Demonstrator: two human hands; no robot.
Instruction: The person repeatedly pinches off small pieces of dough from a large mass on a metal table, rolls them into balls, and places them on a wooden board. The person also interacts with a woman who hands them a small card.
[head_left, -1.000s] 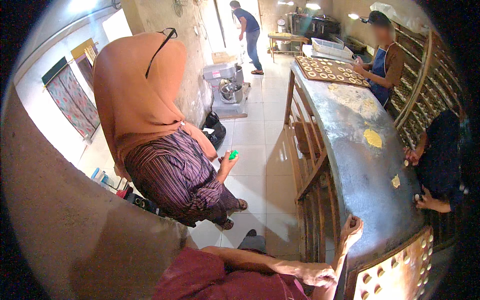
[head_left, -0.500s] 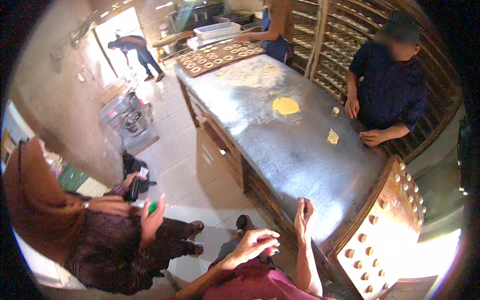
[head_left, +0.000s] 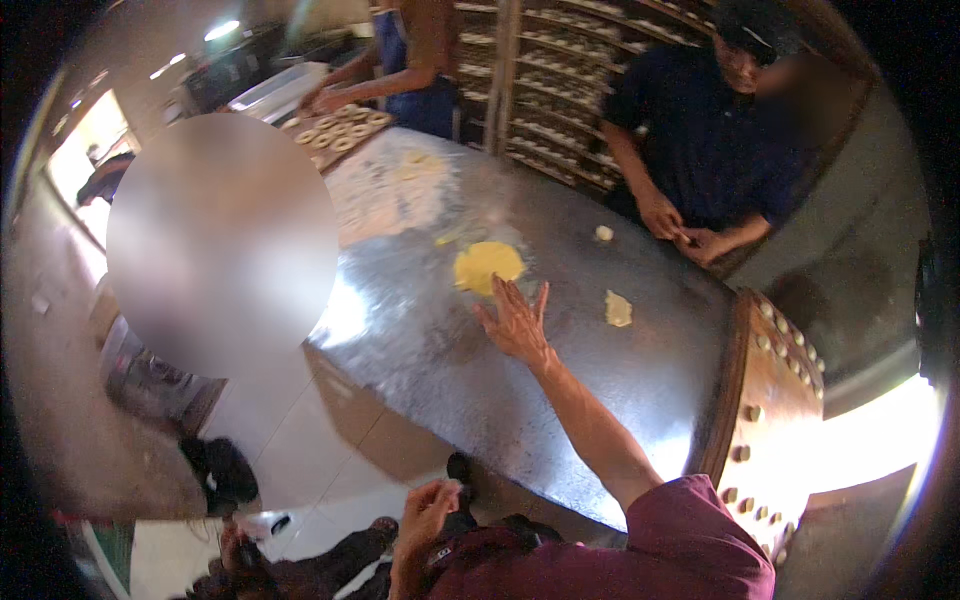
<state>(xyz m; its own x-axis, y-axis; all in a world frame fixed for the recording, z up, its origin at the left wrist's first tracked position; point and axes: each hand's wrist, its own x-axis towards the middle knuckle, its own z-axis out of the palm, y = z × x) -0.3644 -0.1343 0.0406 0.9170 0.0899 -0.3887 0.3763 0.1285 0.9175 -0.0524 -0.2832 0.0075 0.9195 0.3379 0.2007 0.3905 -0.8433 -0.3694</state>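
My right hand (head_left: 518, 328) reaches out over the dark metal-topped table (head_left: 440, 390) with its fingers spread. Its fingertips overlap the near edge of a flat yellow patch (head_left: 487, 265) of what looks like powder or crumbs; contact is hard to judge. Close to my body, my left hand (head_left: 428, 512) is held with the fingers curled together. A small pale thing shows at its fingertips, too blurred to name. To the right of the yellow patch lies a flattened scrap of dough (head_left: 618, 309), with a small pale dough ball (head_left: 603, 233) farther back.
Across the table a person in dark clothes (head_left: 700, 150) works with both hands together. At the right end stands a wooden board (head_left: 775, 420) with several small dough rounds. Farther off, another person handles a tray of dough rings (head_left: 345, 135). Racks (head_left: 560, 90) line the back.
My right hand has moved from the table's near edge out to the yellow patch, fingers spreading. My left hand has shifted left and down. The view has turned; a blurred shape now covers the left side.
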